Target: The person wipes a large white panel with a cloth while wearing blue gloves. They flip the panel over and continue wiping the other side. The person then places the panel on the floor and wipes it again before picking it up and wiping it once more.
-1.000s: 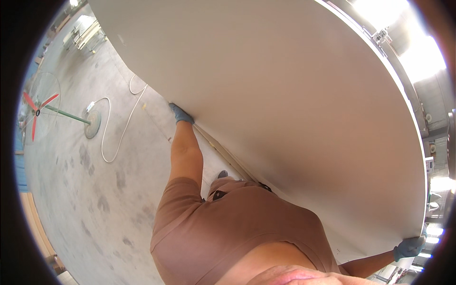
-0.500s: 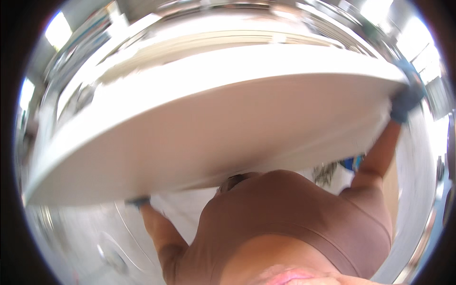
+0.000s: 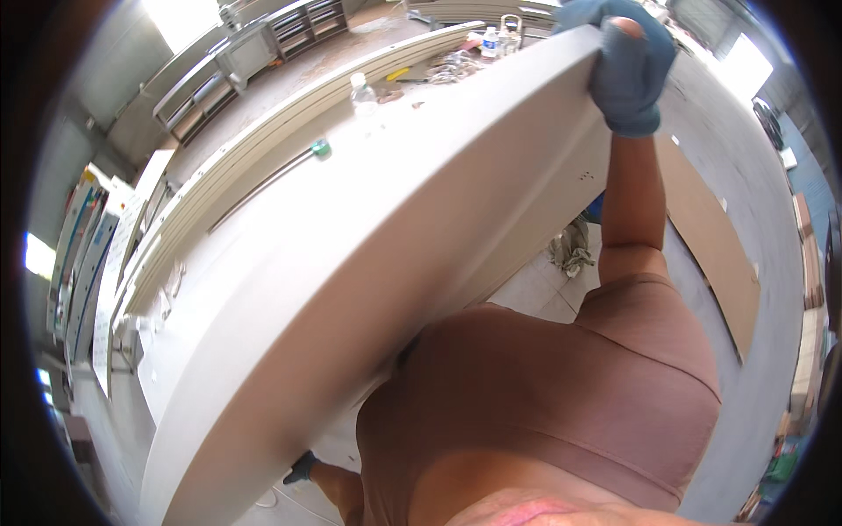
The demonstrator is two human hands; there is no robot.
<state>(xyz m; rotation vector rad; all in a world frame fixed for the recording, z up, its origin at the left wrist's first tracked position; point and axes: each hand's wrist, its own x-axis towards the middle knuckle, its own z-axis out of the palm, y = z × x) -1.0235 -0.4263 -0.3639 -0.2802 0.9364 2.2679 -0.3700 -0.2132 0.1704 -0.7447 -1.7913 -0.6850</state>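
A large white panel (image 3: 412, 237) crosses in front of my body, held at a slant with its right end high and its left end low. My right hand (image 3: 633, 81), in a blue-grey glove, is closed round the panel's upper right corner, my arm stretched out. Low on the left, my left hand (image 3: 301, 468) in a dark glove is at the panel's near lower edge; part of its fingers is hidden by the panel. The panel's near face rests close against my chest.
Beyond the panel, a white work table (image 3: 237, 237) carries a clear bottle (image 3: 361, 95), a thin rod with a green end (image 3: 320, 149) and scattered small items. A crumpled cloth (image 3: 572, 250) lies right of the panel. A brown board (image 3: 715, 250) lies farther right. Metal shelving (image 3: 307, 31) stands far off.
The panel has turned from nearly level to steeply slanted. Its right end rose with my right hand, which moved left and up in view; its left end dropped, and my left hand moved lower.
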